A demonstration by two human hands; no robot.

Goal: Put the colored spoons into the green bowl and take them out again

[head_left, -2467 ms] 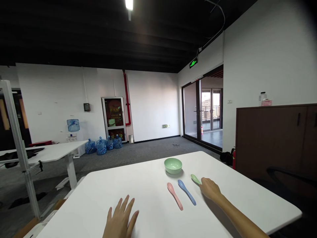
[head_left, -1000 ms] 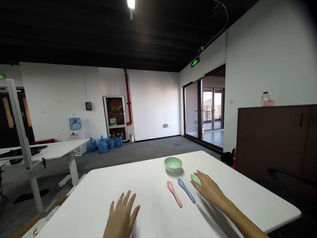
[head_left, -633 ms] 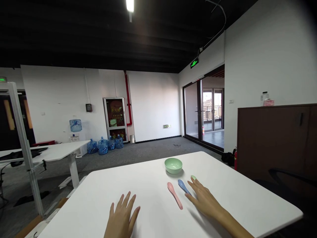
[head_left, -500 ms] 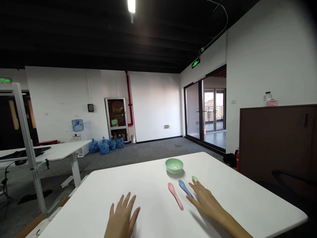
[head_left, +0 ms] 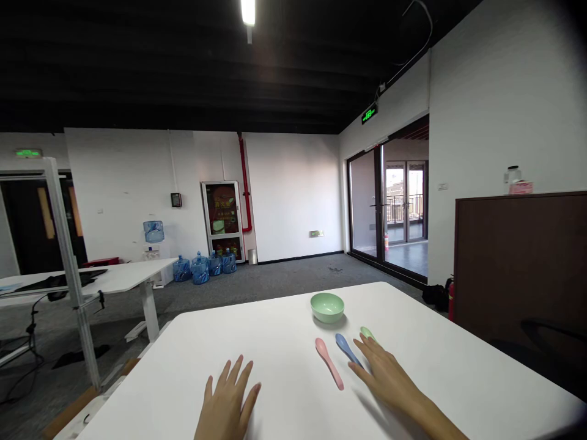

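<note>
My left hand (head_left: 225,400) is at the left of the white table (head_left: 275,342), fingers spread, holding nothing. To the right, my right hand (head_left: 383,370) is stretched out with its fingers apart over the spoons. It partly hides a blue spoon (head_left: 347,348) and most of a green spoon (head_left: 367,333); whether it touches them I cannot tell. A pink spoon (head_left: 329,362) lies fully visible between my two hands, nearer the right one. Beyond the spoons stands a light green bowl (head_left: 327,307), upright, with no contents visible.
A dark brown cabinet (head_left: 523,263) stands past the table's right side. On the left are a metal post (head_left: 68,263) and another white table (head_left: 137,273). Several blue water bottles (head_left: 200,269) stand on the floor by the far wall.
The whole scene has shifted slightly to the right in view. Both hands keep nearly the same pose, and the bowl and spoons rest where they were on the table.
</note>
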